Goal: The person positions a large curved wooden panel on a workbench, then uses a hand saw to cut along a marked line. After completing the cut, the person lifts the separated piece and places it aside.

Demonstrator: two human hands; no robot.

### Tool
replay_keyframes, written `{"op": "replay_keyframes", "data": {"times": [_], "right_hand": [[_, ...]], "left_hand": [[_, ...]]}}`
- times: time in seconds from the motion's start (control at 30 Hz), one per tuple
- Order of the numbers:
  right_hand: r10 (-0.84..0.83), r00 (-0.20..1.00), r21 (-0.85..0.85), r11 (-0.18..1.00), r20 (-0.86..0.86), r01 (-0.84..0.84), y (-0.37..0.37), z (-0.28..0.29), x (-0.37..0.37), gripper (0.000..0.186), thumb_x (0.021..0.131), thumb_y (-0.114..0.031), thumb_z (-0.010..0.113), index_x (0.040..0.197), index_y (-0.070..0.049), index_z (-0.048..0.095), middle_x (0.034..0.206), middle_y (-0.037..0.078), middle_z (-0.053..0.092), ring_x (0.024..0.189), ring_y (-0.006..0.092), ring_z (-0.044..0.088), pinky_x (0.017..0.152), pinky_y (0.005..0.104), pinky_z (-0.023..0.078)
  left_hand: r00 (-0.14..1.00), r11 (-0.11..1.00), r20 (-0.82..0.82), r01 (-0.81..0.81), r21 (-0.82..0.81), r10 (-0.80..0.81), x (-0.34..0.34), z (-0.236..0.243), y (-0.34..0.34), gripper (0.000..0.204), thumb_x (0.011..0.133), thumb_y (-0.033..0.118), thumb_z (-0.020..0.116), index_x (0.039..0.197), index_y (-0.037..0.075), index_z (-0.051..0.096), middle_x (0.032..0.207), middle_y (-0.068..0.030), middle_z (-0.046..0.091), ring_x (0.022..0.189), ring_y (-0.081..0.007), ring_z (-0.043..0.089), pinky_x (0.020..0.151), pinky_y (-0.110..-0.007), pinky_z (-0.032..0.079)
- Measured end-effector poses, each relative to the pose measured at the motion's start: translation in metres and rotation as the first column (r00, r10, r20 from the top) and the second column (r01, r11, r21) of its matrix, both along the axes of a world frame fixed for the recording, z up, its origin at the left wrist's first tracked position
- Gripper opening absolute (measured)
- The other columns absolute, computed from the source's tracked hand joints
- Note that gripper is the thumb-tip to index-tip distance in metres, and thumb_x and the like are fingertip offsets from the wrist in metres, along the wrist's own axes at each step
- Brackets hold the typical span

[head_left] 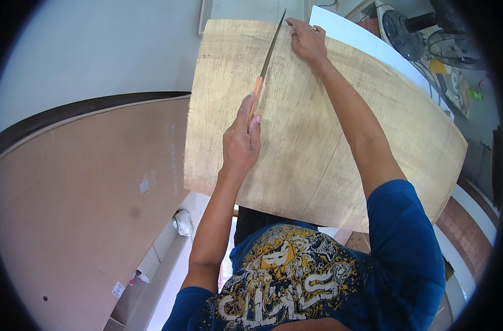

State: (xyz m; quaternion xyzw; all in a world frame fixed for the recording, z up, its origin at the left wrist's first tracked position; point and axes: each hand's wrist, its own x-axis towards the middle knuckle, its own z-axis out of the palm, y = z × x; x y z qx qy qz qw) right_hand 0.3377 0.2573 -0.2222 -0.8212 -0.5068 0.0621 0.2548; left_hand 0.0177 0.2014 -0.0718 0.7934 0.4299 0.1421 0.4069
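A large pale plywood sheet (328, 143) lies flat in front of me. My left hand (241, 140) grips the orange wooden handle of a hand saw (267, 60), whose long thin blade runs away from me across the sheet toward its far edge. My right hand (306, 39) rests on the far edge of the sheet, right beside the tip of the blade, with the arm stretched out across the wood.
A big brown board (80, 204) with a dark rim lies to my left. A white panel (372, 47) sticks out beyond the plywood's far right edge. A standing fan (405, 33) and small clutter sit at the upper right. A grey floor (97, 49) lies beyond.
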Motion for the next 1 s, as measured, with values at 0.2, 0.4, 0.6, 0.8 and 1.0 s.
{"op": "replay_keyframes", "data": {"times": [0.2,0.4,0.6,0.8,1.0], "right_hand": [[-0.034,0.998,0.060,0.998,-0.043,0.036,0.000,-0.003,0.003,0.044,0.098,-0.021,0.056,0.142,-0.020,0.055,0.141,0.006,0.063,0.134,0.0274,0.055,0.117,0.0518,0.026],[0.014,0.996,-0.015,1.000,0.093,-0.013,-0.001,-0.001,-0.002,0.039,0.101,-0.019,0.051,0.139,-0.024,0.058,0.139,0.002,0.064,0.131,0.0278,0.057,0.117,0.0539,0.025],[0.048,0.993,-0.047,0.998,0.112,-0.043,-0.001,0.000,-0.001,0.039,0.102,-0.017,0.046,0.137,-0.027,0.060,0.131,0.000,0.067,0.123,0.0231,0.062,0.116,0.0566,0.025],[0.053,0.993,-0.069,0.997,0.104,-0.046,0.000,0.004,-0.004,0.041,0.101,-0.016,0.047,0.137,-0.028,0.060,0.127,0.000,0.067,0.121,0.0229,0.062,0.116,0.0567,0.026],[0.045,0.996,-0.065,0.997,0.081,-0.040,-0.002,0.002,-0.001,0.041,0.100,-0.016,0.048,0.137,-0.028,0.060,0.125,0.000,0.067,0.119,0.0228,0.063,0.116,0.0567,0.027]], "left_hand": [[0.999,0.997,-0.015,0.037,-0.070,-0.038,0.020,0.044,0.003,0.052,0.106,0.015,0.050,0.156,0.008,0.039,0.130,-0.0283,0.065,0.111,-0.0377,0.069,0.095,-0.044,0.053],[0.997,0.990,0.021,0.080,-0.115,-0.079,0.022,0.055,0.003,0.050,0.107,0.017,0.050,0.154,0.003,0.041,0.142,-0.0282,0.058,0.134,-0.0378,0.057,0.107,-0.043,0.048],[0.999,0.999,0.032,0.010,-0.045,-0.009,0.021,0.032,-0.005,0.047,0.103,0.011,0.056,0.150,0.006,0.049,0.126,-0.0277,0.066,0.109,-0.0403,0.070,0.088,-0.044,0.057],[0.994,0.997,0.087,-0.058,-0.043,0.062,0.016,0.018,-0.003,0.046,0.102,0.008,0.059,0.147,0.005,0.053,0.122,-0.0283,0.069,0.100,-0.0380,0.074,0.084,-0.040,0.058],[0.995,0.999,0.093,-0.034,0.002,0.033,0.033,-0.002,0.017,0.046,0.102,0.007,0.059,0.147,0.005,0.052,0.102,-0.0255,0.073,0.078,-0.0336,0.074,0.069,-0.037,0.056]]}}
